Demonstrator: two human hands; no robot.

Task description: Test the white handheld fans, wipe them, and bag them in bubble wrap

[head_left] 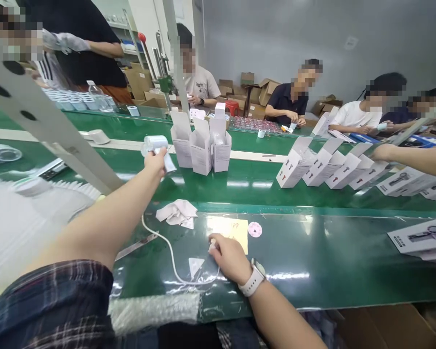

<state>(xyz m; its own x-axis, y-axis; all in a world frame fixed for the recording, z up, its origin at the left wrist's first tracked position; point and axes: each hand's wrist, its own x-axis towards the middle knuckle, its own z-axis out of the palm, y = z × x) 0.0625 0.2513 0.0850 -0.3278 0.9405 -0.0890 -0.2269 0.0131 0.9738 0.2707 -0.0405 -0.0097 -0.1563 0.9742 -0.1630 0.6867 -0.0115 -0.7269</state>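
One white cylindrical device (pixel 155 142) is grasped in the person's left grip (pixel 155 162), over the green counter (pixel 330 257) and just left of three open white boxes (pixel 201 154). The right grip (pixel 229 254) pinches what looks like the end of a white cable (pixel 171 252), at a yellow note (pixel 240 231). A round pink sticker (pixel 255 230) lies just beside that note; crumpled white paper (pixel 176 212) lies near the left forearm. Farther right, a co-worker's arm (pixel 417 160) reaches toward a row of printed boxes (pixel 289 169).
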